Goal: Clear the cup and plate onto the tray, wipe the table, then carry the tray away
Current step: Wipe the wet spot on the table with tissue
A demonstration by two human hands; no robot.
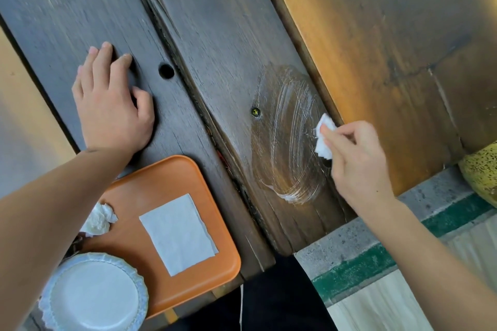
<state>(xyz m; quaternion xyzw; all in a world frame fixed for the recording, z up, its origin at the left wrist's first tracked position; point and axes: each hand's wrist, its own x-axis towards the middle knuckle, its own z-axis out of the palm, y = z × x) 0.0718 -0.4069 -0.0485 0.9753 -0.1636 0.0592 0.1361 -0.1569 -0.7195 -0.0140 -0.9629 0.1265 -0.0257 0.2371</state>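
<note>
My right hand (355, 161) pinches a small white wipe (324, 140) against the dark wooden table (220, 35), at the right edge of a wet, streaked patch (287, 137). Flat on the left plank rests my left hand (113, 105), fingers spread and holding nothing. An orange tray (161, 185) sits at the table's near edge. On it lie a flat white napkin (178, 234), a crumpled tissue (98, 219) and a white paper plate (94, 293) at the near left corner. No cup shows in this view.
A round hole (166, 70) and a screw head (255, 112) mark the planks, with a deep gap between them. To the right runs an orange-lit wooden board (376, 48). Below it are a grey and green ledge (376, 250) and a yellow speckled object (481, 172).
</note>
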